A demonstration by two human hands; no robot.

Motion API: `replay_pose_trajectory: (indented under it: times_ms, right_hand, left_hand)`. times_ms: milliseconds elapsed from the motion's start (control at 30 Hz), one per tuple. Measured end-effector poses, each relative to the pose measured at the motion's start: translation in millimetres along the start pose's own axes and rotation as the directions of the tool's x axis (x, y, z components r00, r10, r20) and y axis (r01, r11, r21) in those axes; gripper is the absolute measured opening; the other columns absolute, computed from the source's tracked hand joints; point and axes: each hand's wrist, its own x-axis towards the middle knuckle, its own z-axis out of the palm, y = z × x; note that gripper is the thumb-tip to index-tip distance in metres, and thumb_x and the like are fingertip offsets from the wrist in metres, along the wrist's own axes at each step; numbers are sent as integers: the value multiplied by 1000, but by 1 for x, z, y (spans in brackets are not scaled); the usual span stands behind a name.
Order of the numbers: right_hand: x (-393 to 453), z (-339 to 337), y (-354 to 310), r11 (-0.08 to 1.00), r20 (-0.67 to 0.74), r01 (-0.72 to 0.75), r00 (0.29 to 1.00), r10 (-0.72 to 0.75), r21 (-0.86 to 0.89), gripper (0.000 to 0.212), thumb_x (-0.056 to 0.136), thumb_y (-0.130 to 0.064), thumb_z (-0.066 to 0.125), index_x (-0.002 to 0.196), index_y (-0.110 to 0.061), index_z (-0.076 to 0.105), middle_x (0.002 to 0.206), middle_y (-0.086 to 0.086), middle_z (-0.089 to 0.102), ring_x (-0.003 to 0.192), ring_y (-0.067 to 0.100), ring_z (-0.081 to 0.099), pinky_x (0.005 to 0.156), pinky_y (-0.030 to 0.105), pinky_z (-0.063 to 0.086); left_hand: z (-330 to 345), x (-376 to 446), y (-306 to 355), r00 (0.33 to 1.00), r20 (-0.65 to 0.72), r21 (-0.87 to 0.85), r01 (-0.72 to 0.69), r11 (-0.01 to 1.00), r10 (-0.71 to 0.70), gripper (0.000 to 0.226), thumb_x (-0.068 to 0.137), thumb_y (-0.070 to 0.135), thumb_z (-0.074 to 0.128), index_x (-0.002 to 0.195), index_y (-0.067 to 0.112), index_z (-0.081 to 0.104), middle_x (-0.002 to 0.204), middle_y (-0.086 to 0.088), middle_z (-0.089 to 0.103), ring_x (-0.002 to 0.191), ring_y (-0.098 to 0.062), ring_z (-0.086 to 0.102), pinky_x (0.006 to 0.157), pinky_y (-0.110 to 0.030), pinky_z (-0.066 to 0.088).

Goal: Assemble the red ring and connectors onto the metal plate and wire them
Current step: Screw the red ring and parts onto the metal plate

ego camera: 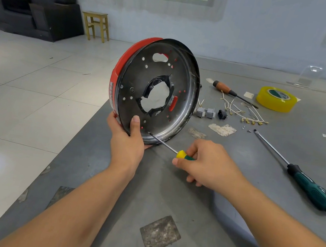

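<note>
The round dark metal plate (162, 69) stands tilted on its edge at the table's left side, with the red ring (122, 63) fitted around its far rim. My left hand (127, 139) grips the plate's lower rim, thumb on its face. My right hand (206, 164) holds a small yellow-and-green screwdriver (182, 154), whose tip touches a screw near the plate's bottom edge. Grey connectors (205, 112), a black connector (222, 114) and short white wires (242, 112) with brass terminals lie on the table to the right.
On the grey table (167, 198) lie a large green-handled screwdriver (306, 184), a wooden-handled screwdriver (227, 89), a yellow tape roll (276, 99) and paper scraps (222, 129). The table's left edge drops to a tiled floor; a stool (96, 25) and dark armchairs stand beyond.
</note>
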Motion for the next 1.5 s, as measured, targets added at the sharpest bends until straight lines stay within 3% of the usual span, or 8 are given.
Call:
replay_pose_trajectory:
  times_ms: [100, 233, 500, 667, 833, 1033, 1200, 1500]
  right_hand:
    - [-2, -2, -1, 957, -51, 63, 995, -80, -282, 49, 98, -61, 49, 79, -19, 65, 70, 0, 72, 73, 24, 69, 70, 37, 59]
    - [1, -7, -2, 941, 255, -140, 965, 60, 307, 46, 99, -53, 57, 93, -10, 70, 72, 5, 76, 47, 18, 56, 47, 26, 48]
    - [4, -12, 2, 1000, 101, 28, 994, -29, 12, 40, 95, -51, 65, 84, -13, 65, 66, 1, 76, 53, 16, 71, 58, 32, 60]
    - [-1, -13, -5, 862, 331, -242, 939, 93, 445, 48, 100, -48, 61, 96, -1, 68, 70, 9, 71, 46, 18, 60, 44, 25, 49]
    - [1, -18, -5, 979, 206, -124, 974, 90, 162, 47, 82, -47, 82, 91, -5, 62, 61, 8, 71, 47, 19, 64, 50, 29, 54]
    - [-5, -14, -6, 946, 0, 58, 998, -61, -319, 56, 100, -64, 44, 81, -15, 64, 72, 3, 71, 73, 27, 71, 77, 40, 60]
    - [-5, -14, -12, 929, 276, -175, 958, 84, 327, 45, 105, -44, 52, 93, -2, 67, 62, 4, 70, 43, 16, 57, 41, 23, 46]
    - [-8, -10, -6, 927, -115, 146, 974, -196, -345, 25, 93, -48, 60, 103, -25, 61, 104, -1, 69, 83, 28, 67, 65, 38, 52]
  left_hand:
    - [1, -3, 2, 1000, 12, -35, 18, 999, -18, 43, 108, 30, 56, 147, 31, 36, 120, 25, 62, 113, -11, 67, 74, -43, 67]
    - [1, -4, 3, 1000, 15, -19, 18, 1000, -17, 43, 108, 31, 56, 146, 31, 36, 123, 21, 64, 111, -12, 70, 76, -47, 67]
    - [1, -2, 0, 1000, 23, -7, 11, 1000, -10, 44, 107, 33, 57, 146, 32, 37, 124, 21, 64, 113, -12, 70, 73, -42, 66]
    - [0, -2, -3, 999, 33, 37, -25, 999, 24, 47, 102, 41, 58, 144, 32, 38, 125, 19, 65, 116, -21, 69, 95, -56, 59]
    - [0, -1, -4, 998, 48, 23, -40, 999, 38, 46, 102, 41, 57, 143, 36, 38, 116, 32, 65, 116, -17, 69, 95, -54, 60]
    - [0, -1, -3, 997, 62, 21, -47, 999, 45, 57, 93, 52, 57, 144, 35, 39, 116, 30, 67, 115, -16, 69, 95, -54, 60]
    - [0, -3, -1, 997, 63, 30, -51, 998, 49, 60, 92, 53, 57, 145, 33, 38, 124, 24, 66, 116, -17, 69, 97, -55, 59]
    - [-1, -1, 1, 1000, 15, -115, 3, 993, -1, 39, 107, 30, 58, 140, 38, 40, 118, 32, 62, 109, -3, 69, 72, -41, 66]
